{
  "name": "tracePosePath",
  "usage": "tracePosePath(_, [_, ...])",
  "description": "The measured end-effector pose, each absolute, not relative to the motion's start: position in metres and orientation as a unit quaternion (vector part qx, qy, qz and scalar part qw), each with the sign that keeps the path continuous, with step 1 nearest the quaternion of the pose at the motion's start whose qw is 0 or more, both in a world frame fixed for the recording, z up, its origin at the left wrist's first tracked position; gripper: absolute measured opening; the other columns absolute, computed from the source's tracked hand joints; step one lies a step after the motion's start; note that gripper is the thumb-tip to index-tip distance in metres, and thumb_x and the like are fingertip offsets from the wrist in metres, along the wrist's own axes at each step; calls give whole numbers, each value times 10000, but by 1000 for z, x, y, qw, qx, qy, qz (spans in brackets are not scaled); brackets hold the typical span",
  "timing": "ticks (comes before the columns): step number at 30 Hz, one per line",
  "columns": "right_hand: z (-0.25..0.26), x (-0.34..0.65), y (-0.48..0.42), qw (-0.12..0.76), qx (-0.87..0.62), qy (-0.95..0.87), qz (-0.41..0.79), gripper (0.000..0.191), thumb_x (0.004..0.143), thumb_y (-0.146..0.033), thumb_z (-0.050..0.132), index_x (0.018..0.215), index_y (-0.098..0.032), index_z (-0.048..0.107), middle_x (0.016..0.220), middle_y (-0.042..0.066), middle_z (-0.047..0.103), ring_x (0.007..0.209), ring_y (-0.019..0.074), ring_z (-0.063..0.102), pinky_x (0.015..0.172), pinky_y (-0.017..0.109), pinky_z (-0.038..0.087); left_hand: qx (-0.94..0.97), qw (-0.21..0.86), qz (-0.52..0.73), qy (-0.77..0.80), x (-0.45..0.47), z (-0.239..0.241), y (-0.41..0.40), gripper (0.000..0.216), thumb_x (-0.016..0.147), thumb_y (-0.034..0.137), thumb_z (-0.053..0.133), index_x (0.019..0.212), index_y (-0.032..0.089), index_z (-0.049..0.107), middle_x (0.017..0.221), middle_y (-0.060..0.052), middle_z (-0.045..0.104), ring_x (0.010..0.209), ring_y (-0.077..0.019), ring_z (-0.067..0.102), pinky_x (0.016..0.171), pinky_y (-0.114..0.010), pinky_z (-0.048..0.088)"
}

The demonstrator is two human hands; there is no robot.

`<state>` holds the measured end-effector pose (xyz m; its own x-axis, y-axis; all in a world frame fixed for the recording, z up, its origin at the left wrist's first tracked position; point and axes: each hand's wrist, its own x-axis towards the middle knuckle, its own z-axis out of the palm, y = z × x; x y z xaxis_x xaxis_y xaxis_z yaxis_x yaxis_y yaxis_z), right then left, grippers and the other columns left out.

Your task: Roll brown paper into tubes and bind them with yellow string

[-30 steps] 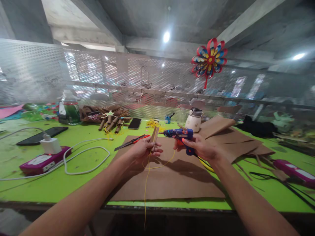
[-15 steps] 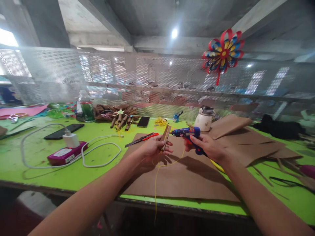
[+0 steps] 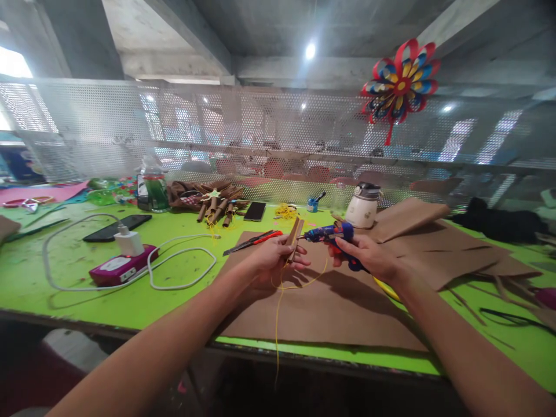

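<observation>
Between its thumb and fingers, my left hand (image 3: 278,255) holds a narrow strip of folded brown paper (image 3: 296,234) tilted upward. A thin yellow string (image 3: 278,324) hangs down from that hand past the table edge. My right hand (image 3: 365,253) is closed round the handle of a blue glue gun (image 3: 332,232). The gun's nozzle points left, at or very near the strip; whether it touches cannot be made out. Below both hands lies a large sheet of brown paper (image 3: 321,321). A red and black utility knife (image 3: 254,241) rests at the sheet's upper left.
On the green table, a purple power strip (image 3: 124,267) with a white cable stands left. Behind are a phone (image 3: 254,212), brown paper rolls (image 3: 219,208), a small blue jar (image 3: 311,205) and a white flask (image 3: 362,209). Folded brown paper (image 3: 452,255) and glasses (image 3: 512,317) lie right.
The view has shifted slightly. Both hands keep their holds on the strip and the glue gun, and the nozzle stays beside the strip with little visible movement.
</observation>
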<state>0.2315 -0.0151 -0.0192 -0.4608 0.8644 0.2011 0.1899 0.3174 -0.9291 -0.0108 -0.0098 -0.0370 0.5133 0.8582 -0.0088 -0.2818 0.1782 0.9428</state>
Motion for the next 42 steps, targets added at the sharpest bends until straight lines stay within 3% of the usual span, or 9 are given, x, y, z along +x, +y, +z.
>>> tracePosePath(15, [-24,234,-9,405,-354,-708,458,406,790,-537,576,835,-133,591,709,25,573,563,104,539,521,233,431,476,714,407,312,-8,-35,-13,87,870,91,471,940,84,523,883,-146,653,729,-179,679,642,-270,554])
tracePosePath(26, [-23,236,-5,429,-352,-697,453,398,796,-534,567,850,-140,590,690,13,550,557,109,535,521,241,402,495,708,407,295,-7,-35,-15,117,863,120,495,977,121,473,891,-119,636,728,-197,680,632,-315,552])
tracePosePath(42, [-22,236,-3,471,-366,-675,435,403,762,-551,595,698,-159,527,648,2,512,528,96,492,509,233,431,511,718,369,295,-6,-31,-21,108,867,144,496,971,133,472,850,-121,647,658,-195,673,572,-345,561])
